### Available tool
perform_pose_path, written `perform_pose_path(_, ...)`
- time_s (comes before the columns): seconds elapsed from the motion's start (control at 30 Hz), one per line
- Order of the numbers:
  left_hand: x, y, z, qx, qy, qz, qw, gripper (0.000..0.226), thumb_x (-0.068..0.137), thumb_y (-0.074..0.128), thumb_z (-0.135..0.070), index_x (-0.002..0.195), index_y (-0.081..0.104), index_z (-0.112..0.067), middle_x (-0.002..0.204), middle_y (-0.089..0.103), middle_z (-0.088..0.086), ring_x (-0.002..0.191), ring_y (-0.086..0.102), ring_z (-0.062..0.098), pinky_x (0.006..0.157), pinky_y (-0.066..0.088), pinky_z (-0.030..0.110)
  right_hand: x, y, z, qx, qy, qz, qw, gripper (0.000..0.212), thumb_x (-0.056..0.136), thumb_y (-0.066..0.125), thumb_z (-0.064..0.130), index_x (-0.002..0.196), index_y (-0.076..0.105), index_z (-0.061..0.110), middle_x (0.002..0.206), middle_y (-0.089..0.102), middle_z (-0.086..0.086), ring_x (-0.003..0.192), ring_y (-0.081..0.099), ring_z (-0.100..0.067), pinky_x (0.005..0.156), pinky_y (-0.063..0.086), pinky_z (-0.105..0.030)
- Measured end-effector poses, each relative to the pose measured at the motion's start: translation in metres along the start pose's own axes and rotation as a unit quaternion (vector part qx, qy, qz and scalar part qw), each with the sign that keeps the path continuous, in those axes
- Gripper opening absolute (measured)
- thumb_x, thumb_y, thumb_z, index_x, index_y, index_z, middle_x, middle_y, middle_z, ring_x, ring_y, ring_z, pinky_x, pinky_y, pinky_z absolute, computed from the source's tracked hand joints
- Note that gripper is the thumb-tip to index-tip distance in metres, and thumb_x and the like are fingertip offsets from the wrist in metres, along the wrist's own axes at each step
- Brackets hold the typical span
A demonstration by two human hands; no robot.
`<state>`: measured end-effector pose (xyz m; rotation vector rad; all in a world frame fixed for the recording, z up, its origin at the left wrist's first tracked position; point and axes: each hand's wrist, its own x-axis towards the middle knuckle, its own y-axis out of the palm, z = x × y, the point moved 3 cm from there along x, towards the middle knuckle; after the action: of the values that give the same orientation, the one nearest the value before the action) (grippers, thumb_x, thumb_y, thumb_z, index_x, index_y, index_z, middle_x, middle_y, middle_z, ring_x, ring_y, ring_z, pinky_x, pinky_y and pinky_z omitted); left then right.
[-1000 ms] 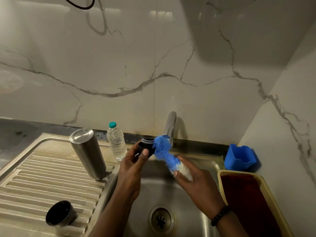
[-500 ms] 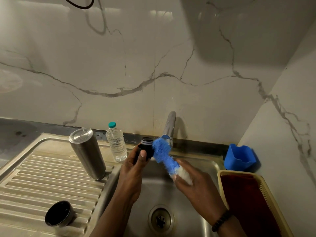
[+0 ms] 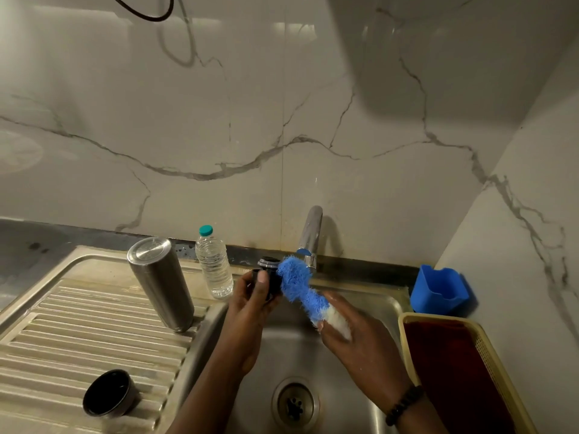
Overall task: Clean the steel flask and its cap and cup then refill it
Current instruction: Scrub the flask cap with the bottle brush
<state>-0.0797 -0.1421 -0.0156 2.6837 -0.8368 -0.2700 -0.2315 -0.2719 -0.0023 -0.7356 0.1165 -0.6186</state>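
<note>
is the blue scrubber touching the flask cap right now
Touching. The head view shows the blue scrubber pressed against the flask cap, with no gap between them.

Flask stands left of bottle.

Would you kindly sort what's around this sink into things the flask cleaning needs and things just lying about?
In use: steel flask, black cap in left hand, blue scrubber in right hand, cup, water bottle, tap.
Lying about: blue tub, yellow basket.
</note>
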Motion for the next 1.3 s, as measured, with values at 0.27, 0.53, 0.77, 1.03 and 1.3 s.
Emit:
perform_pose_path(0.27,0.004,-0.008,0.006,0.069,0.043,-0.011,0.997,0.039,0.088,0.070,-0.026,0.126,0.066,-0.020,0.119,0.073,0.005,0.118,0.065,0.023,0.109,0.044,0.056,-0.004,0.001,-0.003,0.010,0.007,0.010,1.000,0.055,0.092,0.062,0.039,0.140,0.038,0.051,0.102,0.054,0.033,0.102,0.055,0.013,0.084,0.052,-0.016)
perform_pose_path(0.53,0.005,-0.010,0.001,0.052,0.050,0.011,0.997,0.041,0.095,0.058,-0.018,0.136,0.059,-0.013,0.128,0.069,0.010,0.126,0.061,0.026,0.112,0.042,0.055,-0.003,-0.006,0.004,0.002,-0.018,0.012,1.000,0.053,0.092,0.061,0.039,0.127,0.029,0.063,0.109,0.058,0.021,0.099,0.060,0.003,0.083,0.055,-0.022)
perform_pose_path(0.77,0.003,-0.011,0.000,0.036,0.045,-0.005,0.998,0.036,0.099,0.059,-0.025,0.131,0.062,-0.010,0.124,0.070,0.014,0.121,0.063,0.033,0.109,0.042,0.061,-0.009,-0.001,0.009,0.010,-0.046,0.030,0.998,0.051,0.091,0.062,0.042,0.134,0.038,0.057,0.119,0.059,0.020,0.104,0.058,0.005,0.086,0.054,-0.020)
perform_pose_path(1.03,0.000,-0.002,-0.005,0.024,0.056,0.035,0.998,0.041,0.096,0.060,-0.032,0.133,0.060,-0.014,0.128,0.070,0.008,0.125,0.062,0.024,0.102,0.052,0.031,0.004,-0.011,0.007,0.016,-0.049,0.005,0.999,0.056,0.089,0.063,0.040,0.116,0.033,0.079,0.105,0.065,0.019,0.097,0.063,0.002,0.081,0.057,-0.027)
perform_pose_path(1.3,0.007,-0.005,-0.003,0.009,0.045,0.058,0.997,0.042,0.097,0.055,-0.022,0.138,0.056,-0.011,0.133,0.066,0.011,0.129,0.059,0.027,0.107,0.048,0.034,0.006,-0.014,0.006,-0.004,-0.037,-0.007,0.999,0.052,0.090,0.063,0.040,0.132,0.039,0.059,0.106,0.068,0.012,0.092,0.065,-0.002,0.079,0.057,-0.029)
